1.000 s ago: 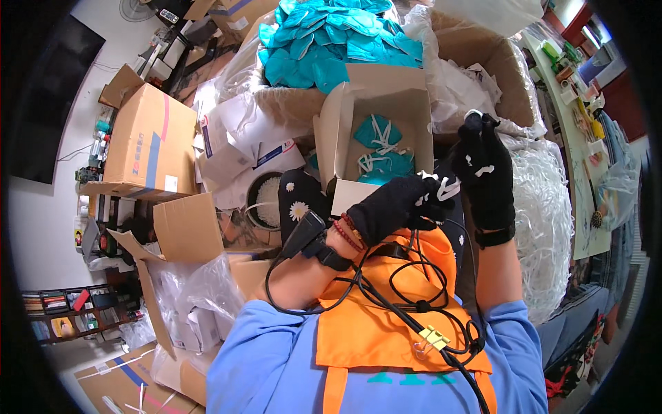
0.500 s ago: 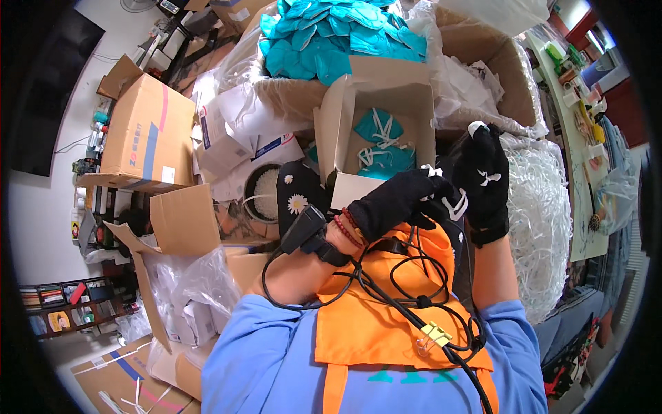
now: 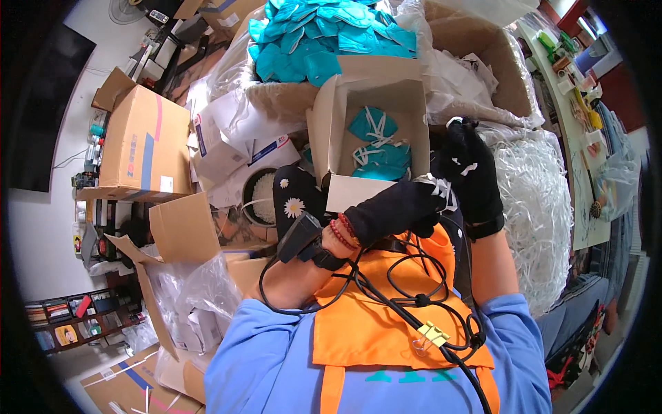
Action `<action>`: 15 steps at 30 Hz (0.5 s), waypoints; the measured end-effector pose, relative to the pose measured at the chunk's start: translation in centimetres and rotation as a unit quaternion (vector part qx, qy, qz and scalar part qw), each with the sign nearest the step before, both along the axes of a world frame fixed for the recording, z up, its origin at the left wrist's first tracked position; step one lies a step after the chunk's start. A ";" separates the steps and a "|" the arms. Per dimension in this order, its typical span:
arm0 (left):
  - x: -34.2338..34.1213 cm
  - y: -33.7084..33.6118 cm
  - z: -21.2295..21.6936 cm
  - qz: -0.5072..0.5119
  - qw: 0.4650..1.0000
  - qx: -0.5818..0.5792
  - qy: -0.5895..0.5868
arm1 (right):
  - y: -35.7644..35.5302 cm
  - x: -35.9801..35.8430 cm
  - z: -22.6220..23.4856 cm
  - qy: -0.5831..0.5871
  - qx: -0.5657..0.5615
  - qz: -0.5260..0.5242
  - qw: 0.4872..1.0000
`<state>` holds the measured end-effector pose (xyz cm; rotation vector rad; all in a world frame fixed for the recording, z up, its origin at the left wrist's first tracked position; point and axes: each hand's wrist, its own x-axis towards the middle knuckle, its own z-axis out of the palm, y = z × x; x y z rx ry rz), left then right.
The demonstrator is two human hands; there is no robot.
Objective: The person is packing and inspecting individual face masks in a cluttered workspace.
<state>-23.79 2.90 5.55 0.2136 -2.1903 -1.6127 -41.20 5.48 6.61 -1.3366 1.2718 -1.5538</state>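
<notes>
Both of my hands wear black gloves and are close together to the right of an open cardboard box. My left hand is closed, with white elastic straps bunched at its fingertips. Just beyond it, my right hand is curled with bits of white strap showing between and above its fingers. Inside the open box lie teal face masks with white straps. A large heap of teal masks fills a plastic-lined carton behind it. Beside my right forearm sits a clear bag of loose white straps.
On the left stand a closed-sided carton and an open carton lined with plastic. A bucket of white pellets is by my knee. Black cables hang over my orange apron. A cluttered table runs along the right.
My right hand has come down slightly, nearer my left fingertips. The left hand has turned a little, and the straps at its fingertips have shifted. The whole view has tilted slightly.
</notes>
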 end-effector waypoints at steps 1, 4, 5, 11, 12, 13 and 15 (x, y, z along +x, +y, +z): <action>0.0 0.1 -0.2 -0.002 1.000 0.000 0.000 | 0.0 -0.3 -0.4 -0.150 0.053 0.024 0.987; 0.1 0.2 -0.6 -0.013 0.977 0.197 -0.074 | -0.1 -0.7 -0.4 -0.104 0.097 0.020 0.990; 0.4 0.3 -0.5 -0.039 0.967 0.212 -0.137 | -0.2 -0.9 -0.4 0.092 0.089 -0.007 0.992; 2.2 0.3 -2.8 -0.024 0.987 -0.156 -0.032 | -1.2 -3.8 -2.5 -0.238 -0.015 -0.032 0.971; 2.5 0.1 -3.3 -0.026 0.987 -0.157 -0.031 | -1.3 -4.0 -2.1 -0.237 -0.017 -0.034 0.971; 2.7 -0.3 -3.3 0.027 0.973 -0.230 -0.024 | -1.2 -4.5 -1.6 -0.012 0.011 -0.111 0.994; 3.9 -0.9 -2.4 0.128 0.957 -0.259 -0.016 | -0.7 -4.4 0.1 0.159 0.058 -0.162 0.972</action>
